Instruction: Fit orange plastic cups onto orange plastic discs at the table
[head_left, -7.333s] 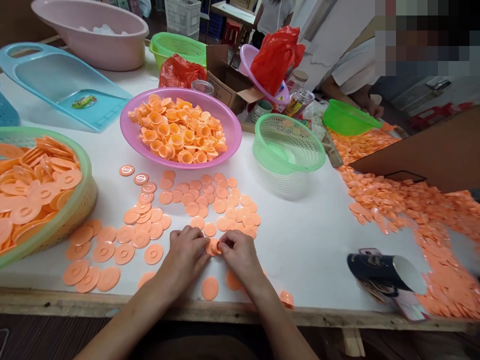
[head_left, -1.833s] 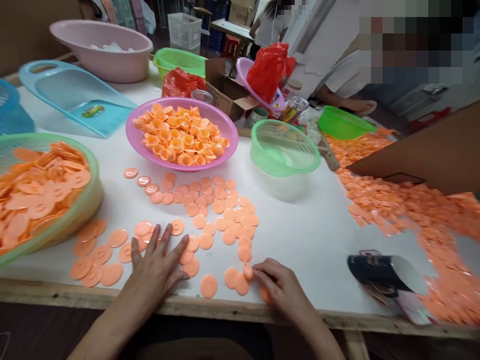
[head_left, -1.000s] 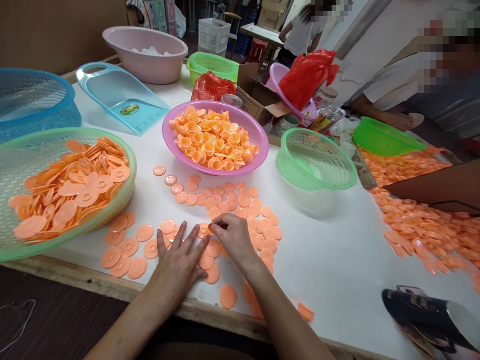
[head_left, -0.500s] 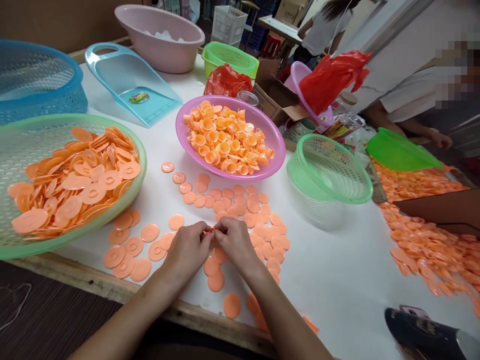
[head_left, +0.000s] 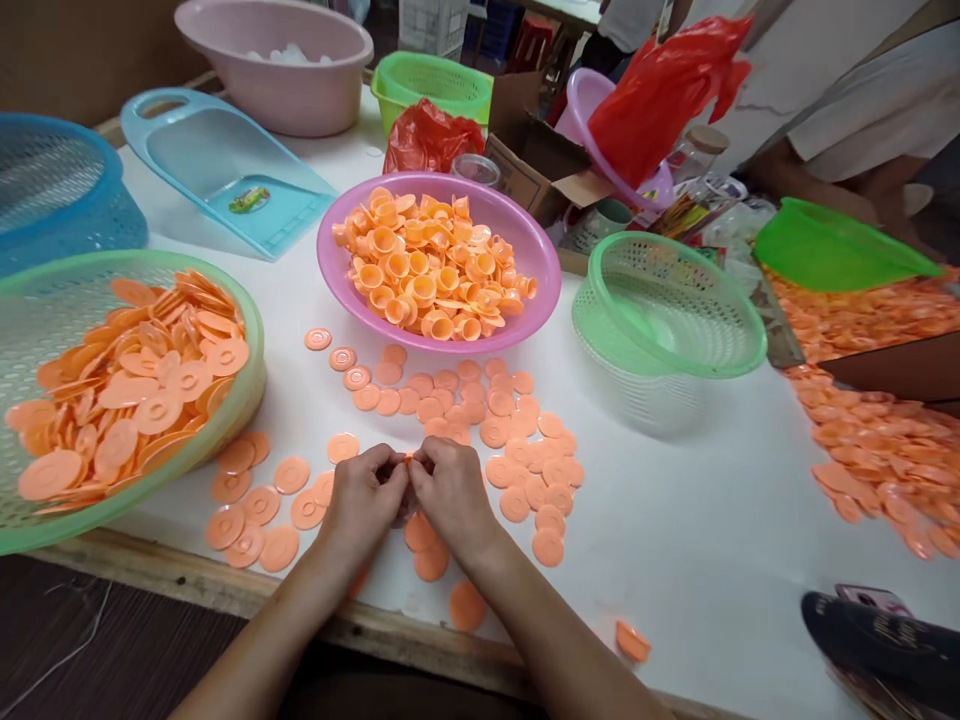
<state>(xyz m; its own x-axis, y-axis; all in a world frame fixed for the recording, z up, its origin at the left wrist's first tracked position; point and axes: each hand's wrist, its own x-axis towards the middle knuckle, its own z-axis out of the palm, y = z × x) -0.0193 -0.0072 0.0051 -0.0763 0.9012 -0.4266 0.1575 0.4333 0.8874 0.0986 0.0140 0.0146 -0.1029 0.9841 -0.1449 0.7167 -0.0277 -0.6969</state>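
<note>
Fingertips of my left hand (head_left: 363,502) and my right hand (head_left: 454,497) meet close above the white table (head_left: 675,520), pinching a small orange plastic piece (head_left: 409,457) between them. Most of that piece is hidden, so its shape cannot be made out. Flat orange plastic discs (head_left: 495,432) lie scattered beyond and beside both hands. Past them stands a pink-purple bowl (head_left: 442,343) full of orange cup-shaped pieces (head_left: 421,290). To the left, a pale green basket (head_left: 251,385) holds a heap of larger orange discs (head_left: 157,410).
A blue scoop (head_left: 225,180), a blue basket (head_left: 131,215) and a pink basin (head_left: 330,90) stand back left. Right are a green basket (head_left: 675,340), a heap of orange discs (head_left: 862,440) and a black object (head_left: 877,640). A loose orange piece (head_left: 632,641) lies near the front edge.
The camera view has shifted, with the bowl and baskets lying somewhat differently in the picture. Both hands stay together, pinching the small orange piece.
</note>
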